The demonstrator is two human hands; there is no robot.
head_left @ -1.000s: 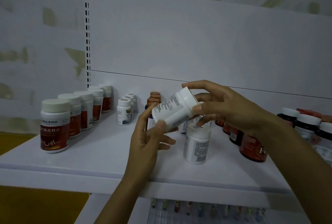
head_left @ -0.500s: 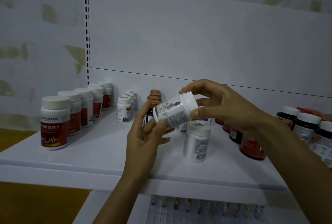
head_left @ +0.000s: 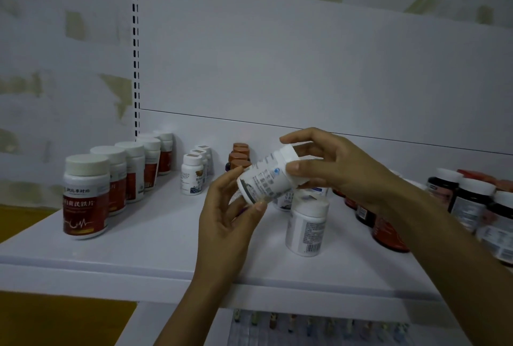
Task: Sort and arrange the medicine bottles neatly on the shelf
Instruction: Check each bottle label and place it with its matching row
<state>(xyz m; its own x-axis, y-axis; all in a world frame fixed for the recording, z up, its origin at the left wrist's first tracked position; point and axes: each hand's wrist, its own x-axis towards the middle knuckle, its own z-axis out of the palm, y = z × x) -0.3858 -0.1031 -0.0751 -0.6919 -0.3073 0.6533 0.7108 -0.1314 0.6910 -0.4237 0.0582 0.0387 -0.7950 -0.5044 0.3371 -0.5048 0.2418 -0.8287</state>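
Bottle held in both hands above shelf

Head view, dim light. The white bottle is in the air over the middle of the white shelf. It is tilted, with its cap up and to the right and its base down and to the left. Its label faces the camera, but the print is too blurred to read.

The left hand rises from below, wrist low. Its thumb presses the near edge of the base and its fingers curl behind, so it grips the bottle's lower end. The right hand reaches in from the right, forearm crossing the shelf's right side. Its thumb lies on the near side of the cap, its forefinger arches over the top, and the other fingers curl behind. It grips the cap end.

Just below the right hand a barcode bottle stands upright on the shelf.

At far left a red-label row with white caps runs from front edge to back panel. Beside it stand small white bottles, then copper caps, partly hidden by the left fingers. At right, dark bottles stand clustered, some hidden behind the right forearm.
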